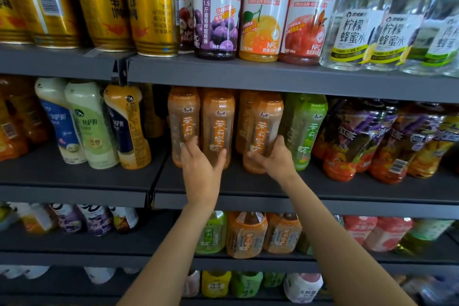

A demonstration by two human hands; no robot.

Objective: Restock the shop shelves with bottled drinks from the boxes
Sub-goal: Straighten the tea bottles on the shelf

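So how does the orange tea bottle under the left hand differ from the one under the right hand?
The left-hand bottle stands upright in line with its neighbour, while the right-hand bottle leans left at the top. The left hand has fingers spread over the lower front of its bottle; the right hand wraps round its bottle's lower part. Both sit on the middle shelf and share the same orange label and shape.
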